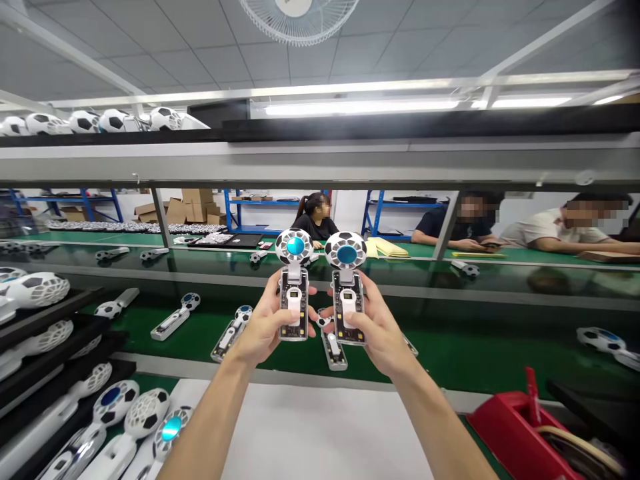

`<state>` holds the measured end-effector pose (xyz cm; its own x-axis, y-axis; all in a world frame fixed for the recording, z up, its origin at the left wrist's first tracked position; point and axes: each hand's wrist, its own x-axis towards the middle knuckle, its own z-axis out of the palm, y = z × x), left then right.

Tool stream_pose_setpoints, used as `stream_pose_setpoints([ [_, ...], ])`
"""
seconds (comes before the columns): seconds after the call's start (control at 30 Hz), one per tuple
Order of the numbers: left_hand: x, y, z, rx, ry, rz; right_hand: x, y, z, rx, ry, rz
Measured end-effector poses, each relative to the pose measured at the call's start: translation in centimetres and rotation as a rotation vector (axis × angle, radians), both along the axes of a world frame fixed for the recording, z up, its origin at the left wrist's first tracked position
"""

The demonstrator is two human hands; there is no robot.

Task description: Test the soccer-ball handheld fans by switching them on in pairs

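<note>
Gripping tight, the left hand (260, 328) clenches one soccer-ball gadget (294, 287), the right hand (377, 332) a second gadget (346, 293).

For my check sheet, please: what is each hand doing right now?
Left hand: closed, holding a soccer-ball handheld fan.
Right hand: closed, holding another soccer-ball handheld fan.

Three co-workers (315, 223) are sitting along a green assembly line (450, 353), and cardboard boxes (195, 207) are standing stacked behind them. A red tape dispenser (510, 427) is resting nearby.
</note>
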<state>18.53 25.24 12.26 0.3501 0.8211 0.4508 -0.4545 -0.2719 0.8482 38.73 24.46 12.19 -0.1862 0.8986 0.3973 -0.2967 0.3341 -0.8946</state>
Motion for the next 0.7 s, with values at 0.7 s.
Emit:
stream_pose_setpoints([
  [0.7,2.3,-1.4,0.6,-0.033,-0.074,0.147,-0.9,-1.2,0.7,0.055,0.068,-0.085],
])
